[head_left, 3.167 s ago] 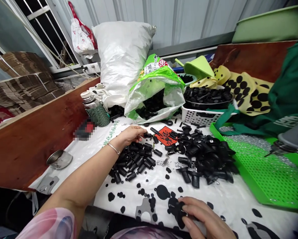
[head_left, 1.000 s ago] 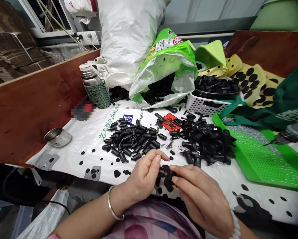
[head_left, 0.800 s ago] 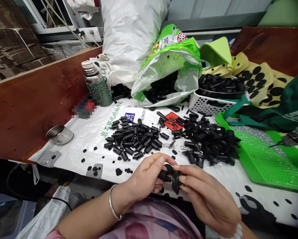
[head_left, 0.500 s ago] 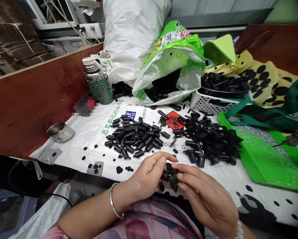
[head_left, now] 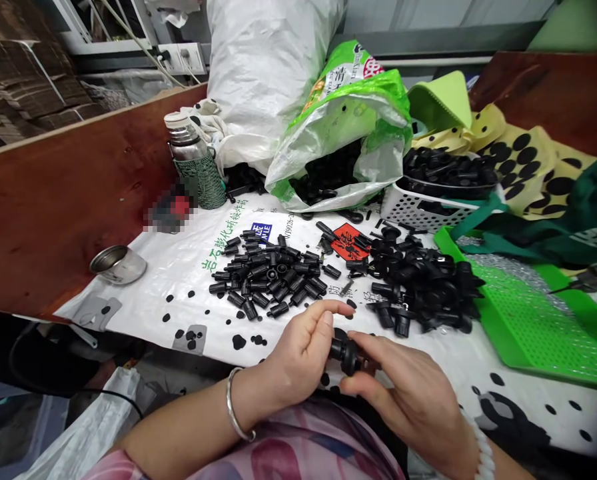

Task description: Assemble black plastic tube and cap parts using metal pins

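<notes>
Between my two hands, close to the table's front edge, is a black plastic fitting (head_left: 347, 353) with a flared collar and a narrower cylinder. My left hand (head_left: 303, 347) grips its cylindrical end, thumb on top and index finger stretched over it. Thumb and fingers of my right hand (head_left: 403, 387) close on the flared end; part of the piece is hidden behind them. Just beyond lies a pile of small black cylindrical sleeves (head_left: 273, 273). Farther right is a heap of larger black fittings (head_left: 423, 287), some with bits of metal showing.
A green tray (head_left: 538, 320) with small silvery parts stands at the right. Behind are a white basket (head_left: 418, 208) of black parts and an open green bag (head_left: 338, 133). A steel cup (head_left: 121, 265) and a thermos (head_left: 198, 167) stand left.
The black fitting has turned in my hands, its collar now seen at another angle. My right hand's fingers have shifted around it, with the thumb now lower and more visible.
</notes>
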A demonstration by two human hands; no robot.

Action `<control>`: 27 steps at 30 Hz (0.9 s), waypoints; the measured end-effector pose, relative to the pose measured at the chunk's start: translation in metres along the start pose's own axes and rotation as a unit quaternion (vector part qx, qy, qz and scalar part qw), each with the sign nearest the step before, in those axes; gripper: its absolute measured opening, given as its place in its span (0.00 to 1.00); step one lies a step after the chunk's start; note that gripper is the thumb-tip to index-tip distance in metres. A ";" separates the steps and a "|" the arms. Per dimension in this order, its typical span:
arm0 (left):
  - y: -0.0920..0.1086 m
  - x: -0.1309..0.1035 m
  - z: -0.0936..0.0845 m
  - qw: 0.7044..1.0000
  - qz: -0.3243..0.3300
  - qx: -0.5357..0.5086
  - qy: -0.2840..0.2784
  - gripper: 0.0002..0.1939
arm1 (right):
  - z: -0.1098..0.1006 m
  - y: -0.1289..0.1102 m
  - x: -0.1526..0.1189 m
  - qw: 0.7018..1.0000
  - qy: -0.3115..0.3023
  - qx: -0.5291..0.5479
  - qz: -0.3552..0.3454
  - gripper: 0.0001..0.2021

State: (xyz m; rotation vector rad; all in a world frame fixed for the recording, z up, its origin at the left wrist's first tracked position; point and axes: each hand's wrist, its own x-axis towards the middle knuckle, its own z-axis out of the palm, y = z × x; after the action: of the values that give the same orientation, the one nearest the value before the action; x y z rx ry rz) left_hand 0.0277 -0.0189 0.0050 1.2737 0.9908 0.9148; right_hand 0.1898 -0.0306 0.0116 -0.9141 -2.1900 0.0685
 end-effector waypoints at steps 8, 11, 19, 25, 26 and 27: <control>-0.005 0.003 -0.005 0.999 -0.036 -0.032 -0.005 0.19 | -0.003 0.001 -0.004 0.999 -0.038 -0.004 0.010 0.24; -0.005 0.003 -0.003 0.997 -0.049 -0.054 -0.013 0.20 | 0.000 0.001 -0.007 0.996 -0.049 -0.052 -0.045 0.21; -0.008 0.001 -0.003 1.000 -0.021 -0.017 0.003 0.20 | 0.001 -0.002 0.004 0.997 -0.064 0.023 0.048 0.25; -0.010 -0.001 -0.005 0.983 0.090 0.154 0.043 0.20 | 0.013 -0.007 -0.004 0.982 -0.023 0.130 0.132 0.15; -0.011 -0.002 -0.006 0.967 0.134 0.212 0.045 0.20 | 0.016 -0.008 -0.005 0.952 -0.049 0.216 0.213 0.13; -0.011 -0.003 -0.006 0.948 0.175 0.262 0.042 0.20 | 0.019 -0.008 -0.006 0.902 -0.083 0.306 0.295 0.14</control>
State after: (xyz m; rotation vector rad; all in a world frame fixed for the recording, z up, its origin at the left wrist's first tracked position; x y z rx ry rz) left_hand 0.0207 -0.0210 -0.0058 1.9183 1.1397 1.0164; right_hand 0.1751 -0.0360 -0.0029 -1.1741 -1.7689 1.0927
